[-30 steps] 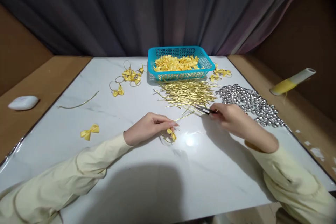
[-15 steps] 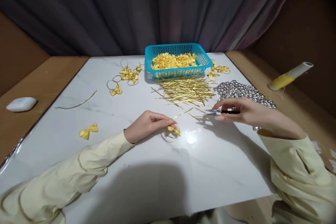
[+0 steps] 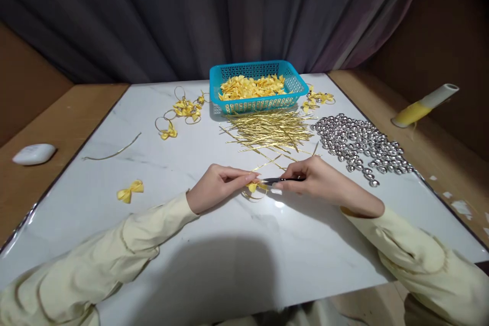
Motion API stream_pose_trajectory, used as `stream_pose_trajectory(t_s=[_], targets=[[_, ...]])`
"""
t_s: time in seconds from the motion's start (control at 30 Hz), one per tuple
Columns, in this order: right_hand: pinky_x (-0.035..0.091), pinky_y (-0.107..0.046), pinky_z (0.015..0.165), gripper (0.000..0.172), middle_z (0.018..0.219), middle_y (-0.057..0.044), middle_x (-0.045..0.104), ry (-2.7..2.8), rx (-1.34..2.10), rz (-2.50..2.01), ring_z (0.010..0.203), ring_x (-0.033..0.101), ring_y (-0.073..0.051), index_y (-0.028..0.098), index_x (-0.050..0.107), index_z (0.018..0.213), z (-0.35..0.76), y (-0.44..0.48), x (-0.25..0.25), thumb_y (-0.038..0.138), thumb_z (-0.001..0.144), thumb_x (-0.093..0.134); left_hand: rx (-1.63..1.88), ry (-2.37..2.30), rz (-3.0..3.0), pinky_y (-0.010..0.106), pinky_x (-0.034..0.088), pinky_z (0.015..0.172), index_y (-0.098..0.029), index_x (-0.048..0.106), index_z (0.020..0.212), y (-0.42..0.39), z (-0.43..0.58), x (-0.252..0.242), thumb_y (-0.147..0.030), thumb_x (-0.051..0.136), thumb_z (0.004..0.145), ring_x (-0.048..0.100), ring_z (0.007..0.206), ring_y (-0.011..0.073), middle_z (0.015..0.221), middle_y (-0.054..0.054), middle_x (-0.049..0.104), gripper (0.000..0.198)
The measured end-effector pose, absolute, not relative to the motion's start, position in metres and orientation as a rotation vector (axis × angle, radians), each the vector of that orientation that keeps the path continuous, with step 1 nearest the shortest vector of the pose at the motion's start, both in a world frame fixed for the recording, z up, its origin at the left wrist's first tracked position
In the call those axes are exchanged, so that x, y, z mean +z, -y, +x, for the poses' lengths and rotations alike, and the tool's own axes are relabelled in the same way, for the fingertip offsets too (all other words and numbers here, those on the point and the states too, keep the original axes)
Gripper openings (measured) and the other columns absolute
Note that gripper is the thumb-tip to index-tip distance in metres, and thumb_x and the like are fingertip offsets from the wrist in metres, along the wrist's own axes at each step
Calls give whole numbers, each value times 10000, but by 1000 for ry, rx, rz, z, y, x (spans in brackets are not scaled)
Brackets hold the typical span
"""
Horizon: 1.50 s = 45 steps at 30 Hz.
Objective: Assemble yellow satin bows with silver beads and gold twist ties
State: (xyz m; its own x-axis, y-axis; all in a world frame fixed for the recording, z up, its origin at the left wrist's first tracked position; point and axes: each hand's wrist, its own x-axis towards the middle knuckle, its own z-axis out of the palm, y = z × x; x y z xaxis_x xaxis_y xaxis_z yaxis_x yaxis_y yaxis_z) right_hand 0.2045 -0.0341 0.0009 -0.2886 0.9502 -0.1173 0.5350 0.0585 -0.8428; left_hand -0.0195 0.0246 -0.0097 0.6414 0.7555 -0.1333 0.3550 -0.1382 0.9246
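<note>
Near the middle of the table, my left hand [image 3: 225, 187] pinches a yellow ribbon bow [image 3: 252, 187] with a thin gold wire loop below it. My right hand [image 3: 311, 178] holds slim black tweezers [image 3: 292, 179] between thumb and fingers. Their pointed tip is at the bow, beside my left fingertips; whether it grips anything there is too small to tell. Just beyond both hands lies a heap of gold twist wires [image 3: 271, 131]. A pile of shiny silver beads [image 3: 359, 140] spreads to the right of the wires.
A blue basket [image 3: 263, 98] of yellow bows stands at the back. Bows with wire loops [image 3: 187, 108] lie at back left, more [image 3: 320, 98] at back right. A single bow [image 3: 130, 191], a loose wire [image 3: 114, 153], a white mouse-like object [image 3: 34, 154] and a yellow-wound tube [image 3: 424, 106] lie around.
My right hand has moved left with the tweezers, from near the beads to the bow. My left hand keeps hold of the bow, almost in place.
</note>
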Motion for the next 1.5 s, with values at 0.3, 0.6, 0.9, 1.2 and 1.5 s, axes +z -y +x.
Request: stream_pose_trajectory(t_s=[0.3, 0.6, 0.9, 1.2, 1.5], targets=[[261, -203, 421, 305, 491, 19, 497, 1886, 1119, -1525, 462, 377, -73, 126, 653, 665, 193, 33, -4, 397, 777, 570, 439, -912, 1799, 271, 530, 749, -149, 709, 945, -24, -20, -10, -335, 600, 781, 652, 872, 218, 945, 57, 706, 270], [250, -202, 424, 331, 484, 27, 475, 1858, 1167, -1537, 461, 348, -68, 121, 648, 665, 187, 33, -6, 426, 766, 570, 440, -909, 1835, 268, 524, 714, -172, 709, 951, -24, -21, -16, -339, 594, 790, 646, 843, 209, 933, 60, 711, 259], [226, -200, 431, 314, 477, 45, 406, 1878, 1167, -1553, 469, 305, -60, 117, 631, 628, 181, 33, -4, 390, 772, 574, 460, -885, 1866, 238, 494, 619, -208, 718, 930, -24, -20, -19, -336, 576, 800, 622, 744, 175, 863, 41, 725, 231], [221, -199, 433, 313, 458, 51, 389, 1897, 1120, -1560, 459, 298, -56, 117, 626, 609, 178, 32, -5, 373, 780, 569, 462, -886, 1892, 225, 467, 556, -200, 716, 934, -24, -20, -19, -336, 568, 802, 594, 662, 154, 810, 47, 728, 241], [239, -204, 444, 314, 455, 46, 439, 1915, 1107, -1557, 448, 327, -57, 122, 634, 621, 177, 34, -4, 373, 795, 557, 474, -867, 1871, 232, 486, 564, -216, 723, 908, -24, -20, -20, -336, 569, 804, 628, 709, 170, 865, 44, 725, 222]])
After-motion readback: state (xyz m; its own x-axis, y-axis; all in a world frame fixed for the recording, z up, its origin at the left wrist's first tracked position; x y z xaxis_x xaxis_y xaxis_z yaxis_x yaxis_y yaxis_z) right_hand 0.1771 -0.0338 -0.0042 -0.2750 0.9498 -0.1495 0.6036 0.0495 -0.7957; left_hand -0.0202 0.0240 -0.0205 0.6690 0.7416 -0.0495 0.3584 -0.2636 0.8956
